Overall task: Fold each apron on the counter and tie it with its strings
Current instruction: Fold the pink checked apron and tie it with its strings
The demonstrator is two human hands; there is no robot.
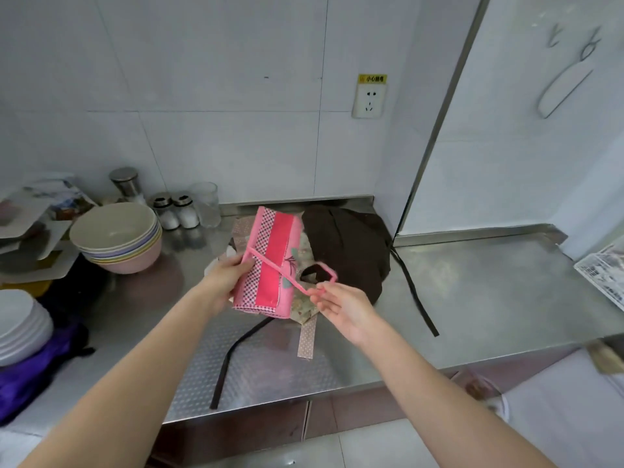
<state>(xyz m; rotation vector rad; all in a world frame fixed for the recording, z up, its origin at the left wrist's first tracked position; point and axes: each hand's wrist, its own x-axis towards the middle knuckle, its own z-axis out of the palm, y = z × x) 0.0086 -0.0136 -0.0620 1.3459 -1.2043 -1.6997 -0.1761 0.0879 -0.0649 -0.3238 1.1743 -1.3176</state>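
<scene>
Both hands raised over the tabletop (pixel 472 282), apart. Left hand (pixel 227 278) grips the left edge of the folded pink apron (pixel 270 261), held up above the pile. Right hand (pixel 341 307) pinches the pink string (pixel 293 282), which crosses the fold diagonally and loops near the fingertips. Beneath: floral apron (pixel 304 304), brown apron (pixel 347 244) toward the tabletop's back edge. Stacked bowls (pixel 118 238) near the left edge.

The folded apron (pixel 270 261) is pink with a checked band; another apron (pixel 347 248) is dark brown; the third (pixel 305 304) seems floral.
</scene>
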